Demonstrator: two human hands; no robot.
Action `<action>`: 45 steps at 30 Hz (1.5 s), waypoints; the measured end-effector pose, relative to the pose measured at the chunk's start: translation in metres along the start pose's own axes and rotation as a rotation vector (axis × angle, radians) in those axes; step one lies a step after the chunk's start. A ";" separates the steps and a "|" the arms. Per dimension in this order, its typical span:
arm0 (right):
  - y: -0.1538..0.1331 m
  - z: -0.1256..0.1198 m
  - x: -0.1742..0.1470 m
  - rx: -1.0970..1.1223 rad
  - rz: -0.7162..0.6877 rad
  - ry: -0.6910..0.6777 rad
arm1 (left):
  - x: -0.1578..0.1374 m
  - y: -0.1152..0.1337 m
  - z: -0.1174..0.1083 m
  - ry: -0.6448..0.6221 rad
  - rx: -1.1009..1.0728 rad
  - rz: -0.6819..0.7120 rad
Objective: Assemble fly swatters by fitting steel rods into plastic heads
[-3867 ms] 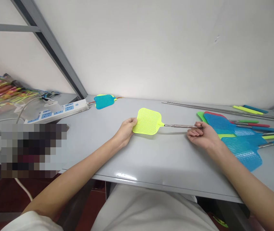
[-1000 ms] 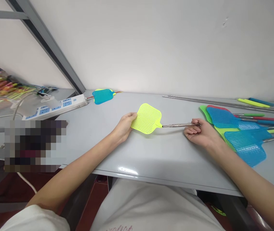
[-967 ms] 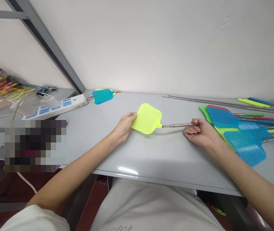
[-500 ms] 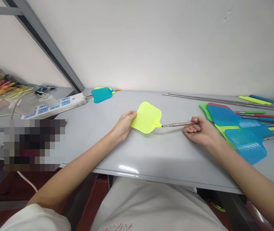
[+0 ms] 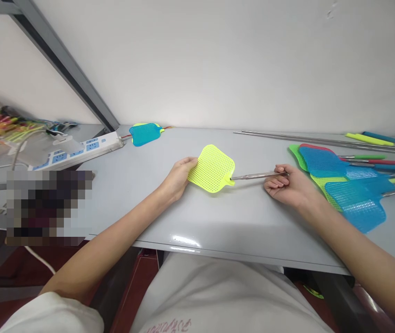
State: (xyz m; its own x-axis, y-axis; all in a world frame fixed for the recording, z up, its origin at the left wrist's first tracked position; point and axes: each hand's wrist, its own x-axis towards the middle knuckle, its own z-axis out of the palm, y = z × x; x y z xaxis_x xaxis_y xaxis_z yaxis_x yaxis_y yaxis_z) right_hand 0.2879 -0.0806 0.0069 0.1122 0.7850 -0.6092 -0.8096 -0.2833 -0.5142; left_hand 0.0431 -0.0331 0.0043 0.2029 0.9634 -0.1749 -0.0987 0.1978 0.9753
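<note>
A yellow-green mesh swatter head [image 5: 211, 168] lies on the grey table [image 5: 197, 217], joined at its right corner to a thin metal rod [image 5: 254, 175]. My left hand [image 5: 177, 178] grips the head's left edge. My right hand [image 5: 287, 187] pinches the rod's right end between thumb and fingers. Both wrists rest on the tabletop.
A heap of blue, green and red fly swatters [image 5: 346, 189] lies at the right. Long metal rods [image 5: 322, 141] run along the wall. A blue swatter head [image 5: 144, 133] and a white power strip [image 5: 79, 149] sit at the back left, by a slanted metal strut [image 5: 68, 69].
The yellow-green head has tilted slightly and the rod's joint end sits a little closer to it. Both hands keep their grips; the view has shifted a little.
</note>
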 end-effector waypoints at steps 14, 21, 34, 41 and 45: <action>0.000 -0.002 0.004 0.002 -0.008 0.004 | -0.003 0.004 0.003 0.107 0.058 0.072; -0.003 -0.003 0.005 0.005 -0.051 0.011 | -0.004 0.005 0.004 0.128 0.066 0.076; 0.001 0.000 0.002 0.017 -0.062 0.018 | -0.004 0.003 0.003 0.161 0.057 0.066; -0.001 -0.004 0.005 0.060 -0.231 0.063 | -0.002 0.002 0.001 0.200 0.040 0.107; -0.001 -0.005 0.004 0.055 -0.202 0.059 | -0.004 0.003 0.002 0.205 0.036 0.101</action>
State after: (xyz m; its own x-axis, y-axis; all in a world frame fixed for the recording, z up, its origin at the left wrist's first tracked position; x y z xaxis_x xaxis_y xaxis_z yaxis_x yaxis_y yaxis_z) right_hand 0.2921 -0.0793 0.0021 0.3077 0.7885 -0.5326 -0.7971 -0.0920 -0.5968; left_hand 0.0442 -0.0363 0.0084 -0.0087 0.9953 -0.0963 -0.0733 0.0954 0.9927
